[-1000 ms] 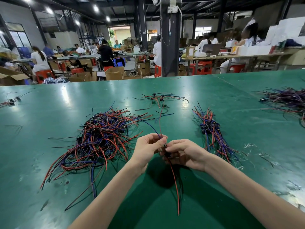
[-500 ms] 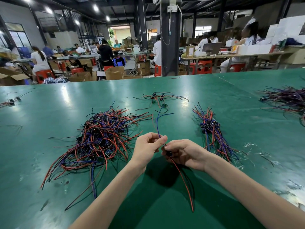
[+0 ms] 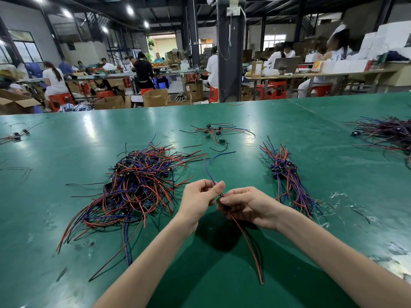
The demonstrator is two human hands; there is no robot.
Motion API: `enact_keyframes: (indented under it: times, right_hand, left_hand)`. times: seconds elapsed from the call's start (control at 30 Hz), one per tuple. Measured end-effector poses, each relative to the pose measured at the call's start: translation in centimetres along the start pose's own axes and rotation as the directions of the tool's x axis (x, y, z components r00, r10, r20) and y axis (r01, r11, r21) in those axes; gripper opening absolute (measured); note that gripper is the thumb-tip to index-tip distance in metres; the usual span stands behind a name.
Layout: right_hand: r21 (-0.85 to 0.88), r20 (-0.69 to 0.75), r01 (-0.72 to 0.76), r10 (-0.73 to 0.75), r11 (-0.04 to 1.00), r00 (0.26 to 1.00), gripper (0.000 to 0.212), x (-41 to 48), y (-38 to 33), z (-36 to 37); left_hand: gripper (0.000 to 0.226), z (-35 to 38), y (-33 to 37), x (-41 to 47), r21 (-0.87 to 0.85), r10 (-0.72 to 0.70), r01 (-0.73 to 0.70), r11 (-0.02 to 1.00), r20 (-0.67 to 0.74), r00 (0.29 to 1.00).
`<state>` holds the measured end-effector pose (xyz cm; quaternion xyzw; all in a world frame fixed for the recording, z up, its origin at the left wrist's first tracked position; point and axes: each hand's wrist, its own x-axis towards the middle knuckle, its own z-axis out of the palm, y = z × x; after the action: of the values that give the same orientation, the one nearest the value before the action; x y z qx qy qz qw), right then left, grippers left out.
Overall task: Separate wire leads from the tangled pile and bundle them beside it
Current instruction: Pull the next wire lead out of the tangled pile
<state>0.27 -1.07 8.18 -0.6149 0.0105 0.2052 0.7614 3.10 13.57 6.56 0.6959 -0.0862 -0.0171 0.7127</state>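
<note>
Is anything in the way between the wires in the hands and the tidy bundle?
Nothing visible. The left hand and right hand pinch the wire lead; only bare table lies between it and the bundle.

There is one left hand (image 3: 198, 197), one right hand (image 3: 250, 205), one lead (image 3: 243, 240), one tangled pile (image 3: 138, 181), one bundle (image 3: 287, 174)
</note>
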Motion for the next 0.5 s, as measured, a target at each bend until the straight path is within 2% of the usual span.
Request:
enact_keyframes:
  times: [0.33, 0.5]
  right_hand:
    - [-0.018, -0.013, 0.002, -0.002, 1.000, 1.000, 0.011, -0.01, 0.14, 0.07]
    - [-0.023, -0.032, 0.033, -0.034, 0.999, 0.999, 0.009, 0.07, 0.21, -0.06]
  left_hand:
    - [0.018, 0.09, 0.30, -0.38, -0.102, -0.049, 0.052, 0.993, 0.029, 0.998]
    - [0.015, 0.38, 0.12, -0.47, -0.073, 0.028, -0.030, 0.997, -0.032, 0.999]
